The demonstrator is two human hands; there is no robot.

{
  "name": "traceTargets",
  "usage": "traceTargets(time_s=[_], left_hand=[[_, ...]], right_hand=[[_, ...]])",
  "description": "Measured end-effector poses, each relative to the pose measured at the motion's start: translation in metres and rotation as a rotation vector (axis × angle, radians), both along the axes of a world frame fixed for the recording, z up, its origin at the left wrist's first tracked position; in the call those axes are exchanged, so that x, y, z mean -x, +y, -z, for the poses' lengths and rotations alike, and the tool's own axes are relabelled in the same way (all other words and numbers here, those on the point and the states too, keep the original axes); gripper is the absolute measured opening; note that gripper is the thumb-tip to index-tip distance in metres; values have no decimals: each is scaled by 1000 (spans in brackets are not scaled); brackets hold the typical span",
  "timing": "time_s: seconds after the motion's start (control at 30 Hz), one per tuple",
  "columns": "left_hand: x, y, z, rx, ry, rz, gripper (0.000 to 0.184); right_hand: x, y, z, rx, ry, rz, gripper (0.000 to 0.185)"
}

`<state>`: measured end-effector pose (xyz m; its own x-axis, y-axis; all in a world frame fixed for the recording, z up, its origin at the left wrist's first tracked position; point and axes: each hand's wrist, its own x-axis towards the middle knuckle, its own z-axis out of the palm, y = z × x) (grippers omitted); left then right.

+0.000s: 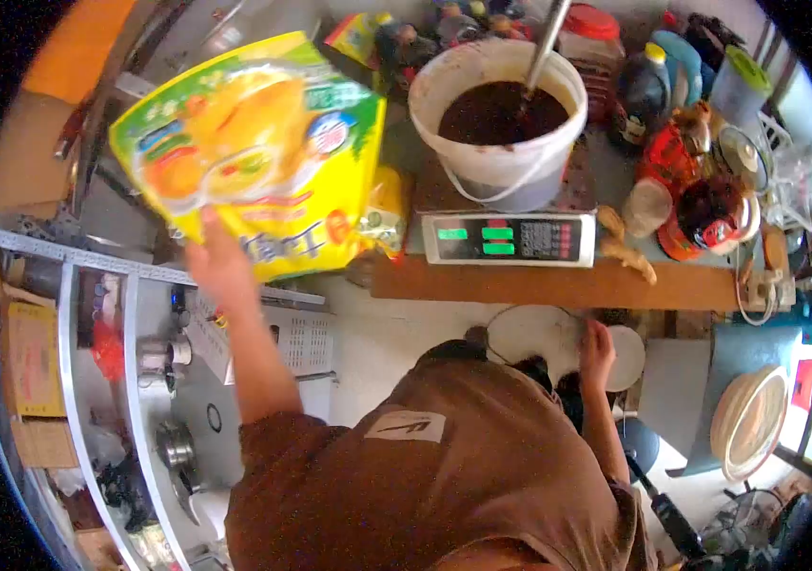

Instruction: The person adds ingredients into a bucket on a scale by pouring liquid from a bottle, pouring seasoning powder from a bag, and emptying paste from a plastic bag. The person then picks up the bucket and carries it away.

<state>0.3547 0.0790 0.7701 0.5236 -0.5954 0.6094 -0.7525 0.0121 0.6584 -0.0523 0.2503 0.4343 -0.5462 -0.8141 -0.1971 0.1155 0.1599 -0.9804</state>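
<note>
My left hand point(220, 259) is closed on the lower edge of a large yellow and green seasoning bag point(263, 157), raised over the left of the counter. The print on the bag faces up, with its lettering upside down to me. My right hand point(598, 354) hangs low beside my body, below the counter edge. Its fingers look curled, and whatever they may hold is hidden. Before me, a white bucket point(510, 167) of dark brown paste stands on a digital scale point(510, 240) with lit green displays. A metal handle point(547, 48) sticks up from the paste.
Right of the scale are ginger point(626, 249), a red-labelled jar point(701, 219) and a dark bottle point(642, 90). A smaller yellow bag point(385, 211) lies left of the scale. Shelves point(144, 381) run along the left. A round wooden board point(750, 423) stands at right.
</note>
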Motion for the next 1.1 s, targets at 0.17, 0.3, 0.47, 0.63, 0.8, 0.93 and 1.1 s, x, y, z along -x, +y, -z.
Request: traceTargets(time_s=[0.17,0.3,0.47,0.63,0.8,0.93,1.1], left_hand=[[0,35,-43,95,-187,-35,48],[-6,48,-64,24,-432,-153,48],[-14,55,-72,64,-377,-78,48],[-7,59,-80,-21,-400,-174,50],[-8,54,-82,-42,-397,-180,51],[-6,46,-87,10,-395,-62,49],[11,34,-104,-54,-434,-29,46]], right_hand=[[-24,-52,-28,228,661,-347,27],[-41,-85,-47,210,819,-414,55],[-31,-98,-44,-168,915,-537,74],[-31,-108,-42,-139,1001,-534,74],[-30,-120,-51,-196,1080,-562,77],[-28,-122,-64,-314,1106,-645,76],[-37,-119,-63,-172,1013,-538,67]])
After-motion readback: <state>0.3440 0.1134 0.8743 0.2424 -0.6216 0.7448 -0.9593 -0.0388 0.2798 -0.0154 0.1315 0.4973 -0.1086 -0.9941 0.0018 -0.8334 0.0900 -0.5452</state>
